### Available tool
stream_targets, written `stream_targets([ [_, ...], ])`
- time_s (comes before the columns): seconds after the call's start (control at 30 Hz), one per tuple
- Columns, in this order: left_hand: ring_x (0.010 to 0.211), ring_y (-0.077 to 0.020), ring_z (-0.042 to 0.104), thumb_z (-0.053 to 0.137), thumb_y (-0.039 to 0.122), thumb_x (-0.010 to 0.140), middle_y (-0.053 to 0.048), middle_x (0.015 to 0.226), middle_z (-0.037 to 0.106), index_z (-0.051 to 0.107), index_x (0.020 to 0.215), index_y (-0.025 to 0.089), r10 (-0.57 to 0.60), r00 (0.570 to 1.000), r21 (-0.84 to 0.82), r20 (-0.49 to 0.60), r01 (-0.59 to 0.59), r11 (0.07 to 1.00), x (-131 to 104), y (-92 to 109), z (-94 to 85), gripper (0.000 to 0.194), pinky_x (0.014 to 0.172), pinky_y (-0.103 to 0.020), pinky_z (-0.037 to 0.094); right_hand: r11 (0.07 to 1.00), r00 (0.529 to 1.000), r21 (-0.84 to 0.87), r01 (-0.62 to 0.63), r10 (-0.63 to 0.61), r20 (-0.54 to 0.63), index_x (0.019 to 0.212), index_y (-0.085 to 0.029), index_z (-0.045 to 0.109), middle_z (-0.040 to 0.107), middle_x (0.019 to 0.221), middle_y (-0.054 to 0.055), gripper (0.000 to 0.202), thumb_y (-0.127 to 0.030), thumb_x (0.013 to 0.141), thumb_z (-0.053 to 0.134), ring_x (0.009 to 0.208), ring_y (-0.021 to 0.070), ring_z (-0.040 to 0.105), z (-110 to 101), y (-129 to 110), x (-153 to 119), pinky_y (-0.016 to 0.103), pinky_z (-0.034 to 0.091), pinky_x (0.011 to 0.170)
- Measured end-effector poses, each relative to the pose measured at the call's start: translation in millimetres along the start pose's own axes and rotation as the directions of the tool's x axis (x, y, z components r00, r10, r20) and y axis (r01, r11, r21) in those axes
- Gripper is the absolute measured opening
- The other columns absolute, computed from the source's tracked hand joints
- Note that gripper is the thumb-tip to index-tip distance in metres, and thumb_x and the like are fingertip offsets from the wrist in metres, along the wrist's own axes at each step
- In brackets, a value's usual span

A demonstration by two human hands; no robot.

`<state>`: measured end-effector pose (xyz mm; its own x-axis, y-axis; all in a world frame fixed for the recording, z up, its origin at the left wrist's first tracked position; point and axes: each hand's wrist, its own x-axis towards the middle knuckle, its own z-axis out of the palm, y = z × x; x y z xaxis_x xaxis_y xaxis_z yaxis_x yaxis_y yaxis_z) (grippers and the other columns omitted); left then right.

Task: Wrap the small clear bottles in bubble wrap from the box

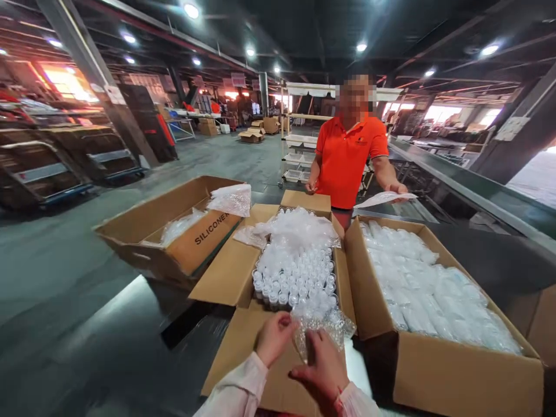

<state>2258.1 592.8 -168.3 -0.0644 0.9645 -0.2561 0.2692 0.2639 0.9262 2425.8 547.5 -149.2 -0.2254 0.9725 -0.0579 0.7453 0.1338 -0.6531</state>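
Note:
A cardboard box [230, 278] with its flaps folded out holds many upright clear bottles [278, 298] with pale caps. Over its near end lies a piece of clear bubble wrap [328, 321]. My left hand [274, 337] has its fingers pinched together at the wrap's left edge. Against the wrap's near side is my right hand [325, 364], its thumb spread away from the fingers. More bubble wrap [299, 229] is heaped over the far part of the bottles.
On the right stands a box [460, 370] full of wrapped items [425, 284]. A box marked "SILICONE" [204, 243] at left contains bubble wrap. Opposite, a person in an orange shirt [354, 162] holds a flat white sheet [382, 200]. A conveyor [478, 179] runs behind on the right.

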Motion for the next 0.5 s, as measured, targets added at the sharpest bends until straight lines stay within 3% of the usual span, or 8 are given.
stream_targets([
  [0.03,0.075,-0.016,0.061,0.062,0.034,0.075,-0.008,0.091,0.068,0.062,0.099,0.014,0.057,0.996,0.19,-0.07,-0.043,0.981,9,5,-15.4,0.032,0.071,-0.026,0.048,0.997,1.0,-0.072,-0.022,0.021,-0.013,0.113,-0.017,0.059,0.06,0.109,0.011,0.067,-0.041,0.054,0.079,0.1,0.0308,0.055,5,-1,-2,0.039,0.043,0.085],
  [0.1,0.082,-0.0162,0.062,0.053,0.028,0.083,-0.01,0.101,0.065,0.057,0.112,0.013,0.147,0.978,0.541,-0.147,-0.045,0.839,31,14,-46.1,0.033,0.079,-0.026,0.047,0.985,0.998,-0.165,-0.048,0.04,-0.054,0.111,-0.018,0.06,0.061,0.108,0.011,0.047,-0.033,0.068,0.07,0.099,0.03,0.056,10,0,-5,0.039,0.042,0.086],
  [0.2,0.099,-0.0231,0.06,0.048,0.014,0.082,-0.016,0.11,0.061,0.056,0.115,0.01,0.119,0.976,0.706,-0.184,0.047,0.706,66,20,-76.6,0.034,0.086,-0.032,0.044,0.98,0.998,-0.19,-0.058,0.052,-0.04,0.107,-0.015,0.061,0.064,0.104,0.013,0.028,-0.019,0.083,0.048,0.099,0.0271,0.058,4,2,-3,0.036,0.041,0.086],
  [0.33,0.101,-0.0263,0.06,0.033,0.006,0.085,-0.02,0.114,0.058,0.054,0.117,0.011,0.054,0.982,0.769,-0.182,0.107,0.63,96,15,-79.1,0.039,0.085,-0.037,0.043,0.983,0.996,-0.165,-0.078,0.084,0.033,0.1,-0.014,0.064,0.068,0.098,0.013,0.028,-0.013,0.085,0.04,0.093,0.0258,0.062,-10,0,-3,0.033,0.041,0.08],
  [0.5,0.104,-0.0295,0.057,0.03,0.009,0.088,-0.022,0.119,0.054,0.046,0.126,0.011,0.059,0.984,0.768,-0.166,0.091,0.633,101,6,-71.4,0.041,0.088,-0.042,0.041,0.991,0.995,-0.109,-0.082,0.087,0.046,0.083,-0.016,0.069,0.069,0.087,0.008,0.027,-0.012,0.083,0.042,0.081,0.0196,0.061,-17,3,-5,0.027,0.037,0.07],
])
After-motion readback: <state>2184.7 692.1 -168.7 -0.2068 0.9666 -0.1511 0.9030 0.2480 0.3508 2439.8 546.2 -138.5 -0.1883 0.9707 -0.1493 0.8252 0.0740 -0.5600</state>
